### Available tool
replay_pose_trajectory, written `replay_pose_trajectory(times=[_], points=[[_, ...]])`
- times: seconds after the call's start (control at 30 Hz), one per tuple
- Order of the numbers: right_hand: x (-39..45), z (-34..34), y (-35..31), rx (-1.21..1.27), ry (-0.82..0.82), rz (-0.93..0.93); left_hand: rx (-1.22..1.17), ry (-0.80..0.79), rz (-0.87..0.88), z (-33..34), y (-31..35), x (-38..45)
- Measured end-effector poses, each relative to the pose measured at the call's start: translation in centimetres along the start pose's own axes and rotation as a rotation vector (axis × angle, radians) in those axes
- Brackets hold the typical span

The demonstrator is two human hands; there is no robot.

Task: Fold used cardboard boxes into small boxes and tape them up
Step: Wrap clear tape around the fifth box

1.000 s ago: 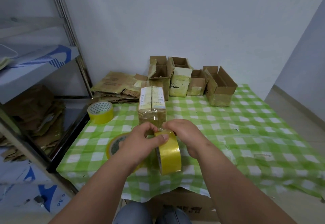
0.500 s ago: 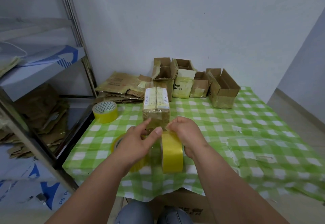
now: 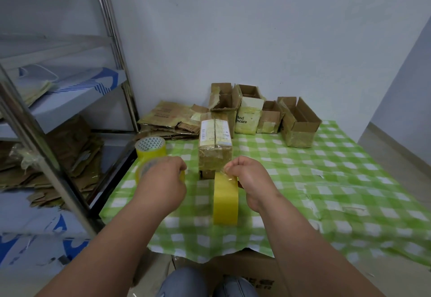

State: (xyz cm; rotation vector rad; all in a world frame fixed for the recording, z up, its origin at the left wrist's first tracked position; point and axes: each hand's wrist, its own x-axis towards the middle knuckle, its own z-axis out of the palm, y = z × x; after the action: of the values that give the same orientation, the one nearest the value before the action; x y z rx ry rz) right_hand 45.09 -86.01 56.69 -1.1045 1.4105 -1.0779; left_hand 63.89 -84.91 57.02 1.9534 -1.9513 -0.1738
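A small closed cardboard box [image 3: 215, 151] with a white label on top stands on the green checked table [image 3: 303, 180], just beyond my hands. My right hand [image 3: 250, 180] grips a yellow tape roll [image 3: 225, 200] held upright on edge in front of the box. My left hand [image 3: 163, 180] is a hand's width to the left of the roll, fingers curled and pinching the tape's free end [image 3: 182, 175]. A faint clear strip stretches between the two hands.
A second yellow tape roll [image 3: 150, 147] stands at the table's left edge, and a third lies partly hidden under my left hand. Flattened cardboard [image 3: 170, 119] and several open small boxes [image 3: 298, 121] line the back wall. A metal shelf rack [image 3: 46, 145] stands on the left.
My left hand has moved left, away from the roll, drawing out a strip of tape. The right hand keeps hold of the roll, and the view has shifted a little.
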Motion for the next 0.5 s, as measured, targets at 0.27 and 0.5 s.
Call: replay_pose_trajectory(times=[0.27,0.5], points=[[-0.3,1.4,-0.8,-0.017,-0.016,-0.010,0.168,-0.042,-0.043,1.6,-5.6,1.2],[0.8,1.0,-1.1,-0.010,-0.008,-0.018,-0.058,0.064,-0.056,0.5,-2.3,2.7]])
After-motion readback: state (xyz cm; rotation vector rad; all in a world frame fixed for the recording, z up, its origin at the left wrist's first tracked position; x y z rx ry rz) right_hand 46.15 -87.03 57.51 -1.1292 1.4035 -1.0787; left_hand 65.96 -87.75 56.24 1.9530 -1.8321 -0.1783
